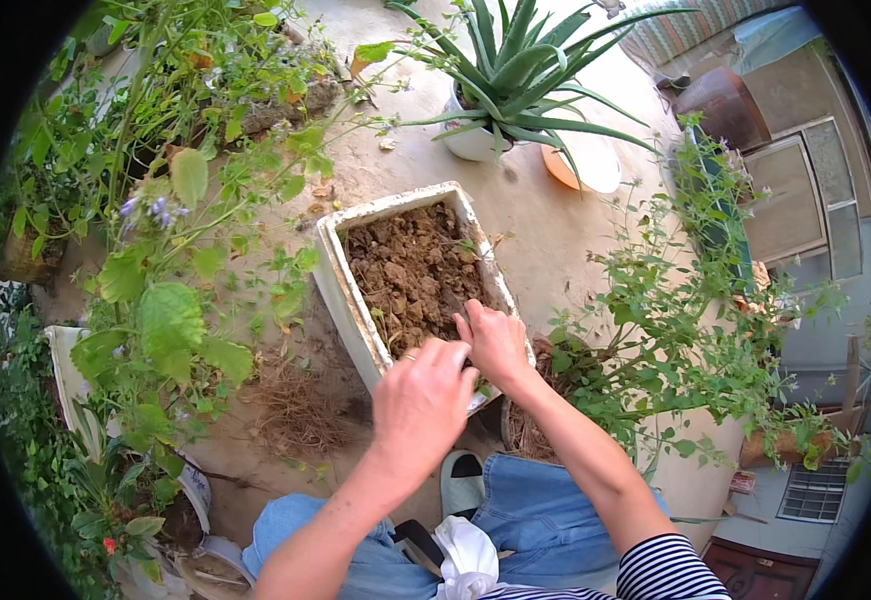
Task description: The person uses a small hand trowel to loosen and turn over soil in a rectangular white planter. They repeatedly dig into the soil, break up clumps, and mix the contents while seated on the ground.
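A white foam box stands before me, its rim chipped and stained. Clumpy brown soil with bits of dry plant matter fills it. My right hand is curled over the near right part of the soil; a dark, narrow thing shows by its fingertips, too unclear to name. Close beside it, my left hand is bent over the box's near edge, a ring on one finger. Its fingertips are largely hidden, so whether it holds anything is unclear.
A potted aloe and an orange-and-white basin stand beyond the box. Leafy flowering plants crowd the left and right. Dry pine needles lie left of the box. Pots stand at lower left.
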The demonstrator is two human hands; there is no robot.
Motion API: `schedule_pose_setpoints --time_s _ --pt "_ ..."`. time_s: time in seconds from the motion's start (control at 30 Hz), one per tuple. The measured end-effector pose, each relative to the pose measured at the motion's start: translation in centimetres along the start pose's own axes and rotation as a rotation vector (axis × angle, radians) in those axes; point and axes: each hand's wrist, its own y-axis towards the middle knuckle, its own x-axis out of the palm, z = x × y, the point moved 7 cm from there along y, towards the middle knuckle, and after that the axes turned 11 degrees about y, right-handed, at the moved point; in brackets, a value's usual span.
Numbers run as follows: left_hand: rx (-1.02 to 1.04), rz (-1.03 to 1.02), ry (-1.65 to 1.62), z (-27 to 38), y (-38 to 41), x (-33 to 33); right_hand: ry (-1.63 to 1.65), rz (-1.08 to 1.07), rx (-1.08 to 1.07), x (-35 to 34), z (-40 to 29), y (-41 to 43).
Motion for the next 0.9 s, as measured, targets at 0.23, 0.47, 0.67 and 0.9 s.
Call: schedule_pose_setpoints --time_s 0.23,0.47,0.67,0.9 --pt "-0.166 0.031 0.18 -4.7 0.7 -1.6 -0.032 -0.199 -0.024 -5.7 0.0 1.6" --pt "-0.297 -0.01 0.403 -9.2 1.9 -1.8 -0.113 -0.176 -0.062 0.3 0.4 6.9" --pt "-0.368 -0.067 0.383 -10.5 1.9 0.2 0.142 -0.203 0.115 0.7 0.8 6.9" --pt "-0.421 -0.069 0.327 -11.0 2.7 0.0 0.332 -0.182 0.333 0.6 -1.3 3.8"
